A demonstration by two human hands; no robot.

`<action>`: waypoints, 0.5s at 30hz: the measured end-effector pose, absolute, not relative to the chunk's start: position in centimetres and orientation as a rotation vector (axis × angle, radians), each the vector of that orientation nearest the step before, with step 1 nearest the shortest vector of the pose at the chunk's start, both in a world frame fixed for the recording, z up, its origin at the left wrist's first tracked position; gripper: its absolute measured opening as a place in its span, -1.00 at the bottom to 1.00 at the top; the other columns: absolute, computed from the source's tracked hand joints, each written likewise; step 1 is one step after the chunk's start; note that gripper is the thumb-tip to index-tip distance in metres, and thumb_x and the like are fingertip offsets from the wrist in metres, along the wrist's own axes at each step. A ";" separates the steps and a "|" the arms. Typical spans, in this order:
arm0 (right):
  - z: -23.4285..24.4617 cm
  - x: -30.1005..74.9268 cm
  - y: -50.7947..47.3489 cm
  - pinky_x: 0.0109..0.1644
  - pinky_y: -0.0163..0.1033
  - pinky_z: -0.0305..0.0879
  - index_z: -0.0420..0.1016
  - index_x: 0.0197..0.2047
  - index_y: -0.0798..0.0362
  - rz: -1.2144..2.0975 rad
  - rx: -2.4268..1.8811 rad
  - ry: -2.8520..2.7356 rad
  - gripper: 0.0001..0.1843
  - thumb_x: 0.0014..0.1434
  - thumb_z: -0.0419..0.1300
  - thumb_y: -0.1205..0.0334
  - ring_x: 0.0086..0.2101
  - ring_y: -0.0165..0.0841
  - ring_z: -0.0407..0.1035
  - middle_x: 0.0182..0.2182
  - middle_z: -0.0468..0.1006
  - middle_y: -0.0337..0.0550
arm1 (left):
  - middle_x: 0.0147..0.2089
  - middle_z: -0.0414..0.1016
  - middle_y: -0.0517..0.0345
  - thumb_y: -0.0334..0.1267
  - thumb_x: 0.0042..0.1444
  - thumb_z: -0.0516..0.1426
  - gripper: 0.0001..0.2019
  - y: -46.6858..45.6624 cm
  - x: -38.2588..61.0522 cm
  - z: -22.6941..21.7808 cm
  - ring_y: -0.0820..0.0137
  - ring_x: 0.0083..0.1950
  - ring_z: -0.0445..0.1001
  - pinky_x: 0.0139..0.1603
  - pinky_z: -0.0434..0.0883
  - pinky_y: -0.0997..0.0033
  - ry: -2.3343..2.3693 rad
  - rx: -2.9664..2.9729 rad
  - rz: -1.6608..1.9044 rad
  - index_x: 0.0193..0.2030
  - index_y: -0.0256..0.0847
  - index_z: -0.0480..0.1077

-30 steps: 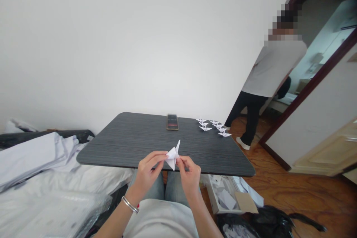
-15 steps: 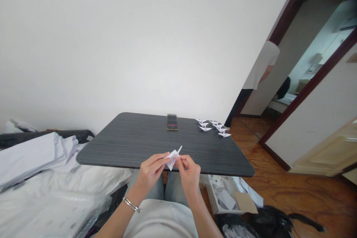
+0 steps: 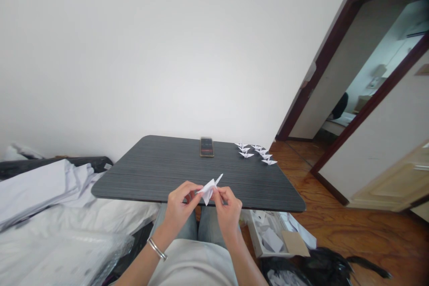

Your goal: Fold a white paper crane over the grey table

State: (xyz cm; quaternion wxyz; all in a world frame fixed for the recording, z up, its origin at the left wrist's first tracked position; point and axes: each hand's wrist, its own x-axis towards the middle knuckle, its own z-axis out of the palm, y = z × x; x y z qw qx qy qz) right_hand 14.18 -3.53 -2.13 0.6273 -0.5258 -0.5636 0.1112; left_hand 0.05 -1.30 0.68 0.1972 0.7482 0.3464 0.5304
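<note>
A small folded white paper figure [image 3: 209,187] is pinched between both my hands just over the near edge of a dark grey table [image 3: 161,174]. My left hand [image 3: 181,208], with a silver bracelet on its wrist, grips the figure's left side. My right hand [image 3: 228,208] pinches its right side, and a pointed tip sticks up to the right. Several finished white paper cranes [image 3: 256,153] stand in a cluster at the table's far right. A phone [image 3: 207,147] lies flat at the far middle.
White sheets and plastic wrap [image 3: 50,214] are heaped to the left. An open cardboard box with paper pieces [image 3: 273,237] and a black bag [image 3: 321,268] sit on the wooden floor to the right. A doorway [image 3: 351,94] opens at the right.
The person who stood in the doorway has walked out of sight. The paper figure has tilted lower in my fingers, its tip leaning to the right.
</note>
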 end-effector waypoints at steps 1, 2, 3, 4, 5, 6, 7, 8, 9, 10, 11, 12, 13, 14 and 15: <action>-2.2 14.2 -3.5 -0.47 -0.38 0.27 0.39 -0.43 0.10 0.243 -1.206 -1.294 -0.83 0.13 0.08 0.21 -0.58 -0.41 0.38 -0.60 0.48 -0.21 | -0.41 0.47 0.13 -0.31 0.04 0.12 -0.89 -1.3 0.1 0.7 0.49 -0.49 0.38 -0.52 0.34 0.57 0.964 2.077 1.479 -0.32 -0.24 0.46; -2.2 14.2 -3.5 -0.47 -0.38 0.27 0.39 -0.43 0.10 0.232 -1.204 -1.294 -0.83 0.13 0.08 0.21 -0.58 -0.41 0.38 -0.61 0.47 -0.21 | -0.40 0.47 0.11 -0.31 0.04 0.11 -0.89 -1.2 0.1 0.7 0.48 -0.46 0.40 -0.51 0.36 0.56 0.955 2.059 1.477 -0.32 -0.24 0.47; -2.2 14.2 -3.5 -0.47 -0.38 0.27 0.39 -0.44 0.10 0.223 -1.202 -1.292 -0.83 0.13 0.08 0.22 -0.58 -0.41 0.37 -0.61 0.47 -0.22 | -0.39 0.48 0.10 -0.31 0.04 0.12 -0.88 -1.2 0.1 0.7 0.46 -0.44 0.42 -0.51 0.37 0.56 0.945 2.040 1.478 -0.33 -0.24 0.47; -2.2 14.2 -3.5 -0.47 -0.38 0.27 0.39 -0.44 0.09 0.216 -1.200 -1.291 -0.83 0.13 0.08 0.22 -0.58 -0.42 0.37 -0.61 0.46 -0.22 | -0.39 0.48 0.09 -0.30 0.04 0.12 -0.88 -1.1 0.2 0.7 0.46 -0.44 0.42 -0.52 0.38 0.56 0.934 2.020 1.478 -0.34 -0.24 0.48; -2.2 14.2 -3.5 -0.48 -0.39 0.27 0.39 -0.44 0.09 0.209 -1.197 -1.289 -0.82 0.13 0.08 0.22 -0.58 -0.42 0.37 -0.61 0.47 -0.22 | -0.40 0.48 0.09 -0.30 0.04 0.12 -0.88 -1.1 0.2 0.7 0.46 -0.45 0.42 -0.54 0.38 0.57 0.922 1.996 1.481 -0.34 -0.24 0.48; -2.1 14.2 -3.5 -0.48 -0.39 0.27 0.40 -0.44 0.09 0.202 -1.194 -1.289 -0.82 0.13 0.07 0.22 -0.59 -0.43 0.37 -0.61 0.47 -0.22 | -0.41 0.48 0.10 -0.30 0.04 0.12 -0.88 -1.1 0.2 0.8 0.47 -0.47 0.42 -0.56 0.38 0.58 0.911 1.971 1.483 -0.35 -0.25 0.48; -2.1 14.2 -3.5 -0.48 -0.39 0.26 0.40 -0.45 0.09 0.195 -1.191 -1.291 -0.82 0.13 0.07 0.23 -0.59 -0.43 0.37 -0.61 0.47 -0.23 | -0.42 0.48 0.10 -0.30 0.04 0.12 -0.88 -1.1 0.2 0.8 0.48 -0.48 0.41 -0.59 0.38 0.59 0.903 1.946 1.486 -0.36 -0.25 0.49; -2.1 14.2 -3.5 -0.49 -0.39 0.26 0.41 -0.45 0.09 0.188 -1.190 -1.292 -0.82 0.12 0.08 0.23 -0.59 -0.43 0.36 -0.61 0.47 -0.23 | -0.43 0.47 0.11 -0.30 0.04 0.12 -0.88 -1.1 0.2 0.8 0.49 -0.50 0.41 -0.60 0.38 0.59 0.898 1.924 1.490 -0.37 -0.25 0.49; -2.1 14.2 -3.5 -0.49 -0.40 0.26 0.41 -0.45 0.09 0.181 -1.190 -1.292 -0.82 0.12 0.08 0.22 -0.59 -0.43 0.36 -0.61 0.47 -0.23 | -0.43 0.47 0.12 -0.31 0.04 0.12 -0.88 -1.1 0.2 0.8 0.49 -0.50 0.40 -0.60 0.39 0.59 0.893 1.908 1.493 -0.37 -0.25 0.49; -2.0 14.2 -3.5 -0.50 -0.40 0.25 0.41 -0.46 0.09 0.177 -1.191 -1.292 -0.82 0.12 0.08 0.22 -0.60 -0.44 0.36 -0.61 0.46 -0.23 | -0.43 0.46 0.12 -0.32 0.04 0.11 -0.88 -1.1 0.2 0.8 0.50 -0.50 0.40 -0.58 0.40 0.59 0.890 1.899 1.490 -0.37 -0.24 0.49; -2.0 14.2 -3.5 -0.50 -0.40 0.25 0.41 -0.46 0.09 0.176 -1.192 -1.290 -0.82 0.12 0.08 0.22 -0.60 -0.44 0.36 -0.62 0.46 -0.23 | -0.42 0.46 0.12 -0.33 0.05 0.10 -0.87 -1.0 0.1 0.8 0.50 -0.50 0.41 -0.56 0.41 0.58 0.886 1.900 1.483 -0.36 -0.23 0.49; -2.1 14.2 -3.5 -0.50 -0.40 0.25 0.41 -0.46 0.09 0.179 -1.192 -1.288 -0.82 0.12 0.08 0.23 -0.60 -0.44 0.36 -0.62 0.46 -0.23 | -0.41 0.46 0.12 -0.34 0.06 0.09 -0.86 -1.0 0.0 0.8 0.50 -0.49 0.41 -0.54 0.42 0.57 0.879 1.908 1.468 -0.34 -0.23 0.49; -2.1 14.3 -3.5 -0.50 -0.40 0.25 0.41 -0.46 0.09 0.185 -1.191 -1.285 -0.82 0.12 0.08 0.23 -0.60 -0.44 0.37 -0.62 0.46 -0.23 | -0.40 0.46 0.12 -0.35 0.07 0.07 -0.85 -1.0 -0.1 0.7 0.49 -0.47 0.42 -0.51 0.43 0.56 0.871 1.921 1.449 -0.32 -0.22 0.49; -2.1 14.3 -3.4 -0.50 -0.41 0.25 0.41 -0.46 0.09 0.191 -1.189 -1.282 -0.82 0.12 0.08 0.23 -0.59 -0.43 0.37 -0.61 0.46 -0.23 | -0.39 0.46 0.12 -0.36 0.09 0.06 -0.83 -0.9 -0.1 0.7 0.49 -0.46 0.42 -0.49 0.43 0.55 0.864 1.935 1.426 -0.30 -0.21 0.49; -2.2 14.3 -3.4 -0.49 -0.40 0.25 0.40 -0.45 0.10 0.198 -1.188 -1.281 -0.83 0.12 0.09 0.23 -0.59 -0.43 0.38 -0.61 0.47 -0.22 | -0.37 0.46 0.11 -0.36 0.10 0.04 -0.81 -0.8 -0.2 0.6 0.48 -0.44 0.43 -0.47 0.44 0.54 0.858 1.951 1.405 -0.27 -0.20 0.48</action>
